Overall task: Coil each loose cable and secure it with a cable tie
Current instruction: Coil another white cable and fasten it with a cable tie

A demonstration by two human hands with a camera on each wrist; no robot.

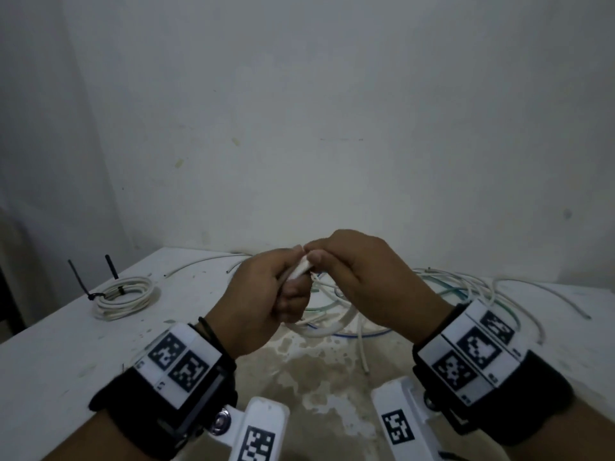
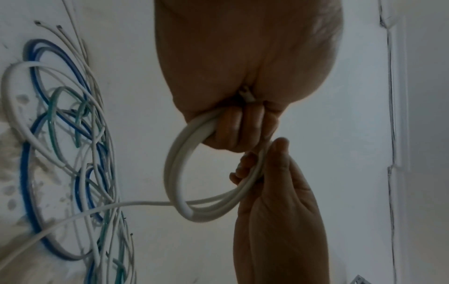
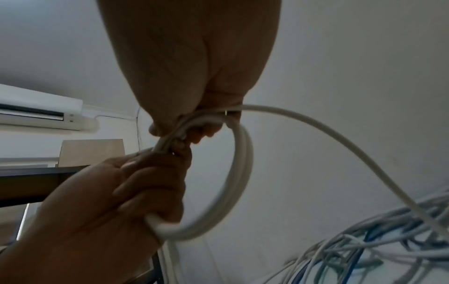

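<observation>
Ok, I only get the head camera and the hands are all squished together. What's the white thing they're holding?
Observer: The left wrist view shows it. It's a white cable wound into a coil of several loops, hanging below the left hand.
Operator: Is the other hand holding it too?
Observer: Yes. The right hand grips the loops on the far side of the coil.
Operator: Is the cable all wound up?
Observer: Not yet. In the right wrist view a loose tail runs from the coil down to the cable pile on the table.
</observation>
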